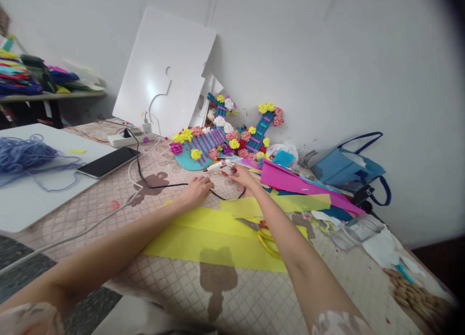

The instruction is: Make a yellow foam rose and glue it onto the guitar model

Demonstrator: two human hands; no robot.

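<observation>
A white hot glue gun (pixel 221 166) lies low over the table in front of the flower-covered craft piece (pixel 207 144), its nozzle pointing left. My right hand (pixel 241 175) has its fingers closed around the rear of the glue gun. To the left, my left hand (pixel 198 191) rests low with bent fingers over the black cord (pixel 165 186), which runs out on both sides of it and loops towards the gun. Yellow sheets (pixel 214 238) spread beneath my forearms. Scissors with yellow and red handles (pixel 268 240) lie on them, partly covered by my right arm.
A power strip (pixel 125 138), a black-screened phone (pixel 109 161) and blue yarn (pixel 27 153) on a white board are at left. Magenta sheets (pixel 305 187), a blue bag (pixel 348 170), a clear plastic container (pixel 358 233) and peanut-like pieces (pixel 417 296) sit at right.
</observation>
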